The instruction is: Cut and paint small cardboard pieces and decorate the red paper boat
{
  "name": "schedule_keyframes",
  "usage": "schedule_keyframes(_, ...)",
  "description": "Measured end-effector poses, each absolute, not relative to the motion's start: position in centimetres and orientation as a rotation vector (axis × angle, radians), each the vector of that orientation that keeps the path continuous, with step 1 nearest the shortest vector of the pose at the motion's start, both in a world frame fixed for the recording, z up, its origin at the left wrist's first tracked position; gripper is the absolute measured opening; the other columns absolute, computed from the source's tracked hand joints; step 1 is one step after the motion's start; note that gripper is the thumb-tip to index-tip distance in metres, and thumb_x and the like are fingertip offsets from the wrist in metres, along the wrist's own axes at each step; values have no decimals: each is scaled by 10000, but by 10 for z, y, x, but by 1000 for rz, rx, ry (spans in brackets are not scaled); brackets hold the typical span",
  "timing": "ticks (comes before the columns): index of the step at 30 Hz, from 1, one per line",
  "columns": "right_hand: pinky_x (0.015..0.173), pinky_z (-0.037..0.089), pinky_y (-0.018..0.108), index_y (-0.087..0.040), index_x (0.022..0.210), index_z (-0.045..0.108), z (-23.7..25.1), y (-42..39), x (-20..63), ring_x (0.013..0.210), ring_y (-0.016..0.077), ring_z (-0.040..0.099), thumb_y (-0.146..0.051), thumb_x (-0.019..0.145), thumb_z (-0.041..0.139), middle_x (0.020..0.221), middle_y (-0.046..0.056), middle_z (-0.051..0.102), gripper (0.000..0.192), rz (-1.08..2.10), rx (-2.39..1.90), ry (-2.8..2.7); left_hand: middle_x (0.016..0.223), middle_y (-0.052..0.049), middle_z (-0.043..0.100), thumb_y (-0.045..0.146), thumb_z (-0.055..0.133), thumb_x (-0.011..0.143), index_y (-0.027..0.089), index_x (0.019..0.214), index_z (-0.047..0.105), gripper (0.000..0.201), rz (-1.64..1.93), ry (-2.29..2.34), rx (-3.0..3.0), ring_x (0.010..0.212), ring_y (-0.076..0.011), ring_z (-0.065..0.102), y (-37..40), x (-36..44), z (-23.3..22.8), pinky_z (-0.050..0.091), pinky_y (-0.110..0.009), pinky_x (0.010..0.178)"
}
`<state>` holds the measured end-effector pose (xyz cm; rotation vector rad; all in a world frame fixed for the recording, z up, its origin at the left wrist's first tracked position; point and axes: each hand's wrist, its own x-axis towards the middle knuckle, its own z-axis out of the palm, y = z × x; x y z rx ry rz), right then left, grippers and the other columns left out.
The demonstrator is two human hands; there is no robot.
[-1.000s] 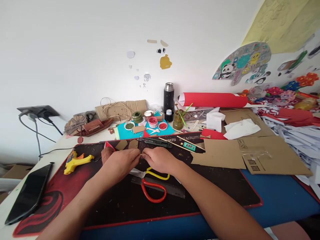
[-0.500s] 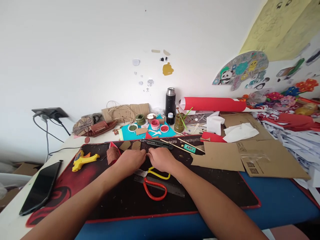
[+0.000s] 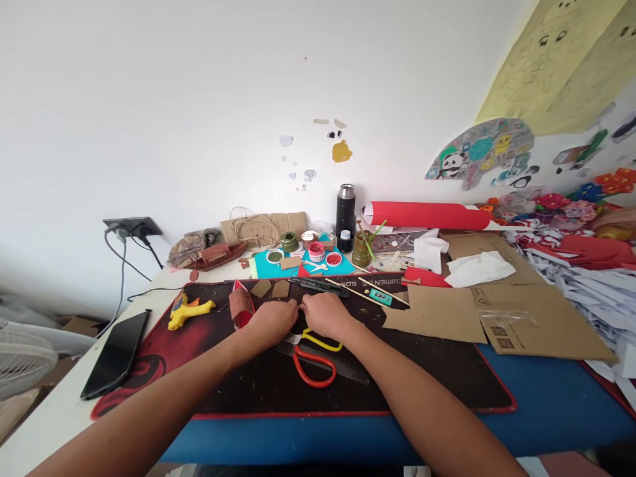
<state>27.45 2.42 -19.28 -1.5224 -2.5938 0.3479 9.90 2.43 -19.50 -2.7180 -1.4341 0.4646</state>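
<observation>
My left hand point(image 3: 276, 319) and my right hand point(image 3: 325, 315) are closed, fingertips nearly meeting above the dark desk mat point(image 3: 238, 391). A tiny piece is pinched between them, too small and hidden to name. Just below lie scissors point(image 3: 318, 364) with one red and one yellow handle, over a flat dark metal blade point(image 3: 342, 372). Left of my left hand stands a folded brown and red piece point(image 3: 241, 307). Two small brown cardboard pieces point(image 3: 281, 289) lie behind the hands, beside a dark utility knife point(image 3: 318, 287).
A yellow glue gun point(image 3: 191, 310) and a black phone point(image 3: 118, 354) lie on the left. Open paint jars point(image 3: 317, 250), a black thermos point(image 3: 346, 212) and a jar with green sticks point(image 3: 363, 250) stand at the back. Cardboard sheets point(image 3: 442, 315) cover the right side.
The camera view has shifted, so the whole desk appears a little further right, and a white fan shows at left. My hands stay closed together in about the same place over the mat.
</observation>
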Motion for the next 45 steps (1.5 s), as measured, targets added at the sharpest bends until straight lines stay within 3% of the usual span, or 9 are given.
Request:
schedule_keyframes(8,855,502,408,-109,1115,764,-195,24,272,1046,372,774,-282,1101,467,1074,233,811,344,486,-1513,-2465,970,-216,765,88,452,999,89,987,727,275,369,-1561,-2789,897,-351,780,28,99,-190,601,-438,789)
schedule_keyframes(13,796,476,331,-173,976,772,-193,33,284,992,292,762,-296,1088,530,1023,146,821,294,687,-1440,-2304,977,-151,789,246,408,1083,163,1033,705,313,103,-1742,-2824,897,-291,772,24,97,-184,542,-357,762)
schedule_keyframes(18,607,463,240,-198,1039,733,-199,43,299,602,149,687,-350,1123,475,716,-5,719,311,995,-1298,-2146,933,-68,765,404,329,1109,220,998,645,382,-203,-1936,-2819,835,-239,713,23,96,-174,481,-325,715)
schedule_keyframes(21,505,439,213,-202,1042,711,-201,45,302,453,113,591,-395,1099,514,599,-64,605,281,1284,-1155,-1943,885,-37,720,472,347,1084,223,1003,638,391,-569,-1997,-2895,792,-212,652,27,94,-166,475,-316,721)
schedule_keyframes(24,471,436,204,-201,967,707,-198,43,302,436,107,568,-387,1048,591,574,-71,573,234,1513,-1028,-1726,789,1,644,554,423,1049,221,993,627,395,-1082,-2062,-2969,708,-178,577,28,94,-156,463,-289,671)
schedule_keyframes(26,461,432,200,-199,934,706,-194,41,301,430,104,558,-373,1040,594,562,-72,562,232,1541,-1015,-1706,740,26,602,593,463,1037,222,980,598,399,-1221,-2100,-3050,640,-153,531,28,95,-151,440,-268,611)
schedule_keyframes(36,443,392,204,-197,853,682,-188,39,303,411,103,549,-363,1025,613,518,-79,542,249,1481,-1036,-1766,730,27,604,593,497,1043,224,866,568,415,-1091,-2063,-3210,627,-143,549,30,92,-155,447,-271,596)
schedule_keyframes(40,442,402,210,-197,832,653,-189,40,305,409,107,545,-506,1001,646,522,-73,558,352,1550,-983,-1665,716,23,576,604,474,1054,221,811,555,461,-1143,-2045,-3179,628,-142,534,24,97,-153,440,-271,595)
schedule_keyframes(45,393,359,217,-195,766,643,-189,43,304,351,99,472,-698,974,606,468,-73,508,545,1608,-930,-1529,728,26,578,617,497,1047,214,896,564,435,-1344,-2045,-3288,625,-133,526,22,107,-151,442,-257,578)
